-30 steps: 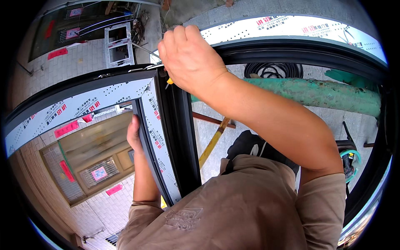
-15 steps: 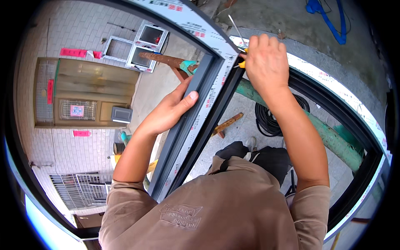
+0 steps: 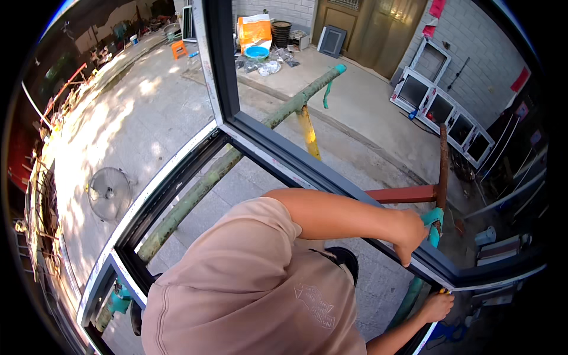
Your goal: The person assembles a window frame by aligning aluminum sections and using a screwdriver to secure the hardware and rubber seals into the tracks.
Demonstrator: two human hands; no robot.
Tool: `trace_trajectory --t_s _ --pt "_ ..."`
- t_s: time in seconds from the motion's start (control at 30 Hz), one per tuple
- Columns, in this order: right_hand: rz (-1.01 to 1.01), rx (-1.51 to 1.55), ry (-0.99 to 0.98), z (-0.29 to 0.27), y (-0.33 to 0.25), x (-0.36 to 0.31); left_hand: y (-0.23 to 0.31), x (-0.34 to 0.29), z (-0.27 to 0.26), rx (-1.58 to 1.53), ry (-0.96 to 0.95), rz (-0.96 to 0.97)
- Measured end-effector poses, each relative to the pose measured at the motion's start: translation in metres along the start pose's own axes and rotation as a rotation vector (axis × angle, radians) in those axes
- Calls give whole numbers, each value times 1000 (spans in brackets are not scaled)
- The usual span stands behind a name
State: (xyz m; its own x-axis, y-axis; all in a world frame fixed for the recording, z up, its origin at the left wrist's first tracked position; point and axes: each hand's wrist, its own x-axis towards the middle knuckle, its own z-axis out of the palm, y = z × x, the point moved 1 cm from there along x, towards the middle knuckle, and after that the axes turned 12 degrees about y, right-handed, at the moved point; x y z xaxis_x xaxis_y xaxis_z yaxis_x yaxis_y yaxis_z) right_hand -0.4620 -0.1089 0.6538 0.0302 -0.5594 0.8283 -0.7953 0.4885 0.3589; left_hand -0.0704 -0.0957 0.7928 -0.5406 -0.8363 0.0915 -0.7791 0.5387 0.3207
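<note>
A large window frame (image 3: pixel 290 148) of dark grey metal profile, with white printed film along its edges, surrounds my body. My left hand (image 3: pixel 410 232) is closed over its long middle bar, near the right end; the fingers on the far side are partly hidden. Lower right, by the corner where the bar meets the outer frame, my right hand (image 3: pixel 436 308) is closed around a small yellow-handled tool (image 3: pixel 444 290). Only a bit of the yellow shows above the fingers, so its exact kind is unclear.
Green pipe supports (image 3: pixel 195 198) run under the frame, and a reddish beam (image 3: pixel 405 194) lies beyond the bar. A round fan guard (image 3: pixel 109 193) is on the paving at left. White-edged window frames (image 3: pixel 444 109) lean on the brick wall. An orange-white sack (image 3: pixel 254 32) stands at the back.
My view has swung to the left, so the yard now shows and both hands appear at the lower right. My left hand stays on the bar; my right stays at the corner.
</note>
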Motion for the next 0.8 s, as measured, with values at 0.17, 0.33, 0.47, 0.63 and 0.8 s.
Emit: trace_trajectory --t_s 0.17,0.33,0.47,0.63,0.8 --pt "-134 -54 189 37 4 -3 -37 -20 4 20 -112 -46" --pt "-4 171 -265 -3 -1 19 -29 -23 4 96 -88 -37" --pt "41 151 -214 6 19 16 -16 -10 6 130 -47 36" --pt "-25 120 -236 21 22 13 -21 -5 5 147 -70 78" --pt "-78 51 -292 29 29 16 -19 -6 3 165 -45 110"
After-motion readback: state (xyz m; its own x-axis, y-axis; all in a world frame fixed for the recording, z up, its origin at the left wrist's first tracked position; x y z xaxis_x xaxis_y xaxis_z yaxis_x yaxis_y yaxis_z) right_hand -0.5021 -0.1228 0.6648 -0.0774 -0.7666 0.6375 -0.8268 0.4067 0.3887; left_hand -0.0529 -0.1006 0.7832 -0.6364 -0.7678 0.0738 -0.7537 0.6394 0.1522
